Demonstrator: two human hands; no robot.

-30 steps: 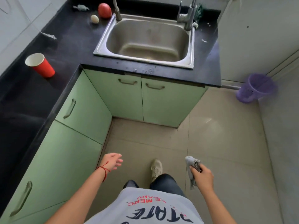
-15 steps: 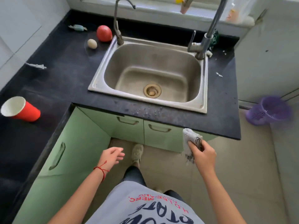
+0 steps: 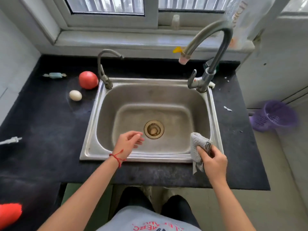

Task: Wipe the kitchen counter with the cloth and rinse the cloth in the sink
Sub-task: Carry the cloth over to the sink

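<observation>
A bunched grey cloth (image 3: pixel 197 145) is gripped in my right hand (image 3: pixel 214 161), held over the front right corner of the steel sink (image 3: pixel 215 114). The cloth's tail hangs down over the sink's front rim. My left hand (image 3: pixel 128 142), with a red string on the wrist, hovers over the front of the basin with fingers loosely apart and nothing in it. The black counter (image 3: pixel 50 124) surrounds the sink. The drain (image 3: pixel 153 129) lies between my two hands. No water runs from the tall faucet (image 3: pixel 211 47).
On the counter left of the sink lie a red tomato (image 3: pixel 88 80), an egg (image 3: pixel 75 95) and a wrapped candy (image 3: pixel 55 75). A red cup (image 3: pixel 9 214) sits at the lower left. A smaller tap (image 3: pixel 104 70) stands at the sink's back left. A purple basket (image 3: pixel 275 117) is on the floor right. White scraps (image 3: pixel 227 108) dot the right counter.
I have stepped up to the sink. Both hands rose from below counter height to over the basin, the right one still holding the cloth.
</observation>
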